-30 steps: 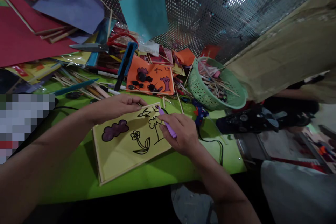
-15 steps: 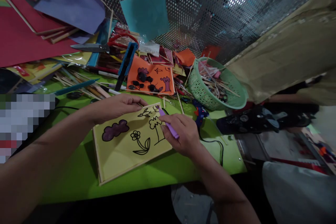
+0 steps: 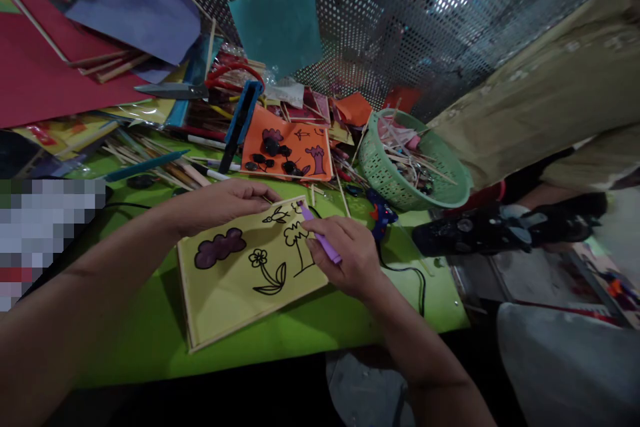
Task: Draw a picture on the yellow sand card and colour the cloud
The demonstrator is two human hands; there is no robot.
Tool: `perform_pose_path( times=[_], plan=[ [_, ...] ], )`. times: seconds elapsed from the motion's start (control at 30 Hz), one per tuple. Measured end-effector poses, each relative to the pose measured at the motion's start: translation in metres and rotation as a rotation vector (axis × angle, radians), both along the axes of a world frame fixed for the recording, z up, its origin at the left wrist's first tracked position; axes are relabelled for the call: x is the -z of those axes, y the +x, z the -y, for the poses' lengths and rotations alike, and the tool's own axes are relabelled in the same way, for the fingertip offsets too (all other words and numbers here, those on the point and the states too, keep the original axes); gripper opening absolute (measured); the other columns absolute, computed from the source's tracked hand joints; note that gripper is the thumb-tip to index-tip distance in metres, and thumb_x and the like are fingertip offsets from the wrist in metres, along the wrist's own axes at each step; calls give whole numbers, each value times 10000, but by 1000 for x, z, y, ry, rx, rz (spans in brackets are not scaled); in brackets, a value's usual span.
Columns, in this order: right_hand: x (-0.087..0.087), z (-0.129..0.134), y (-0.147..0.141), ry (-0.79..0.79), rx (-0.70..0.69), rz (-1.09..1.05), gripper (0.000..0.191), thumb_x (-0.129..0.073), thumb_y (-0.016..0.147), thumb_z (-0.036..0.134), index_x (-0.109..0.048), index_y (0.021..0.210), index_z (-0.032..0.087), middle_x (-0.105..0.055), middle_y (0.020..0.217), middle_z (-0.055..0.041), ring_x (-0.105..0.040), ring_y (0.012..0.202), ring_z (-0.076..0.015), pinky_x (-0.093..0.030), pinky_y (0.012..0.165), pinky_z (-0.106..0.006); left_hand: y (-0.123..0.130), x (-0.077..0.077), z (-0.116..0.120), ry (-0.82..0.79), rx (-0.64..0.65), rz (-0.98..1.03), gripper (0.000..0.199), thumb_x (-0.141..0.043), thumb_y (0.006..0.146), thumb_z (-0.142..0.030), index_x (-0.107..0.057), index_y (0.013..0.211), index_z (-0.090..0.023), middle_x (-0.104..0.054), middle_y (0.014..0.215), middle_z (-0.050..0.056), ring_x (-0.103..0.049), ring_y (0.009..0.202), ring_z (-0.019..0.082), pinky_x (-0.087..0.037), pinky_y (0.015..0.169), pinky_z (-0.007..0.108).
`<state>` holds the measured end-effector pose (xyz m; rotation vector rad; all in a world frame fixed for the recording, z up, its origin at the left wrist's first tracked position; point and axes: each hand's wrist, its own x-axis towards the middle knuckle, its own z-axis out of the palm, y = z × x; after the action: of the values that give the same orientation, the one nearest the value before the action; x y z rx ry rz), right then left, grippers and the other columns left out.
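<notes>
A yellow drawing (image 3: 225, 307) edged with thin wooden sticks lies tilted on the green table. On it are black outlines of a flower, a bird and a tree, plus a cloud coloured purple. My left hand (image 3: 227, 205) holds its top edge, with the thumb on the paper and the fingers along the far side. A purple marker (image 3: 325, 244) is pinched in my right hand (image 3: 353, 257); its tip touches the small shape in the top right corner. That hand covers the drawing's right edge.
Behind the drawing lie an orange drawing (image 3: 255, 137) with dark blobs on it, scissors (image 3: 173, 91) and many sticks. A green basket (image 3: 387, 177) of scraps and a blue glue gun (image 3: 383, 213) with a cord stand right. Another person's sleeve (image 3: 550, 80) is beyond.
The marker tip has shifted very slightly within the corner shape. At the right, the other person's sleeve and arm have moved a little. My left hand and the drawing stay put.
</notes>
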<state>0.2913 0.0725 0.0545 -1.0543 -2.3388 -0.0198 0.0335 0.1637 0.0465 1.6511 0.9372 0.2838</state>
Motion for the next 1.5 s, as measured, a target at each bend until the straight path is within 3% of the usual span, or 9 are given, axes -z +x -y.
perform_pose_path(
  times=[0.43,1.0,1.2,1.33,1.5],
  plan=[
    [-1,0,-2,71,9,36,176,-559,1015,235,-684,1122,173,-794,933,-70,-709,793,-199,-517,681,-339,-1,2,0,-34,8,36,390,-597,931,-520,-753,1204,-289,-768,1249,63,-670,1146,271,-531,1004,359],
    [1,-1,-1,24,-2,-3,178,-592,1005,229,-686,1146,176,-799,970,-77,-719,812,-207,-523,685,-345,0,-1,1,21,19,6,409,-570,930,-499,-746,1214,-264,-777,1233,61,-684,1114,264,-533,984,364],
    [-2,3,8,-191,-39,-424,214,-632,984,226,-722,1175,258,-789,989,-40,-723,868,-197,-564,770,-354,-2,-5,-2,74,12,-57,430,-532,929,-474,-731,1216,-223,-782,1190,69,-700,1065,250,-528,912,339],
    [2,0,13,-437,-26,-797,230,-591,1018,336,-770,1149,280,-777,1004,-51,-700,849,-194,-531,644,-314,-7,-8,-4,154,-41,-133,407,-533,925,-464,-733,1179,-217,-781,1170,73,-702,1044,250,-518,882,335],
    [9,-14,11,-643,28,-1098,179,-668,958,280,-749,1118,280,-771,966,-32,-596,652,-123,-485,576,-261,-12,-7,-5,142,-74,-89,396,-547,912,-443,-725,1157,-188,-773,1131,111,-698,1012,262,-523,864,367]
  ],
)
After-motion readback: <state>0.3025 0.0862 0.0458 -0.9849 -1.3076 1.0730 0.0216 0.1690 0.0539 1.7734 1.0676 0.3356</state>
